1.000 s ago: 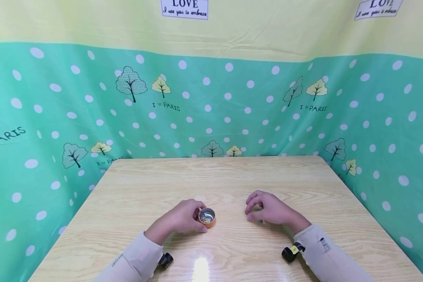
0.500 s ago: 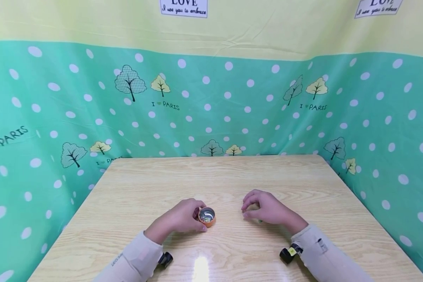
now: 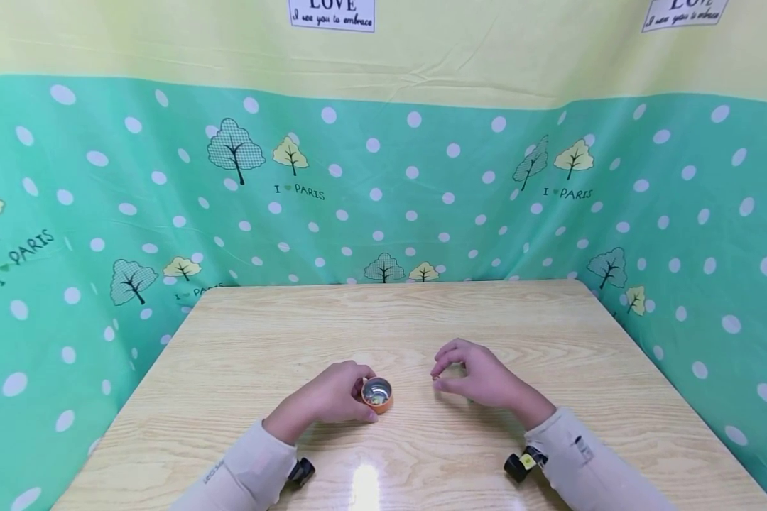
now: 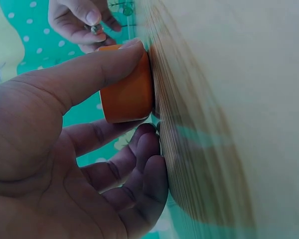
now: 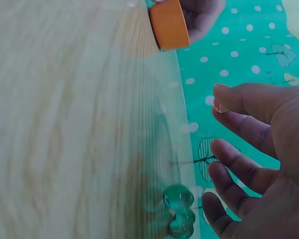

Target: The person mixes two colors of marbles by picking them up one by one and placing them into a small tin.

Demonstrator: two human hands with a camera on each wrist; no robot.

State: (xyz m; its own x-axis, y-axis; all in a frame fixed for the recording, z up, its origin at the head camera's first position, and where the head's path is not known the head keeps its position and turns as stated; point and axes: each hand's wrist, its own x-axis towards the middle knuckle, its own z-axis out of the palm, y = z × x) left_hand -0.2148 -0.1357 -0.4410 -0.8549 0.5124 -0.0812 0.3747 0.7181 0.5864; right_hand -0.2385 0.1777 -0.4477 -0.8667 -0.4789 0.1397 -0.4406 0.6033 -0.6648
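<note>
My left hand (image 3: pixel 340 392) grips a small orange cup (image 3: pixel 378 407) with a shiny metal inside, standing on the table. Thumb and fingers lie on its sides in the left wrist view. Some small colourful pieces show at the bottom of the cup, too small to tell apart. To the right of the cup, my right hand (image 3: pixel 476 375) is raised above the table, pinching a small clear marble (image 5: pixel 220 105) with an orange-red tint between thumb and index finger. Its other fingers are loosely bent. Green glass marbles (image 5: pixel 178 197) lie on the table below that hand, mostly hidden in the head view.
The wooden table (image 3: pixel 383 319) has a light grain and a bright reflection near its front. Behind and beside it hangs a green and yellow curtain (image 3: pixel 351 177) with dots and trees. A small black camera (image 3: pixel 519 467) sits at the right wrist.
My right hand has moved left and slightly away from me, closer to the cup, and the marble at its fingertips has come into sight. The left hand and cup have hardly moved.
</note>
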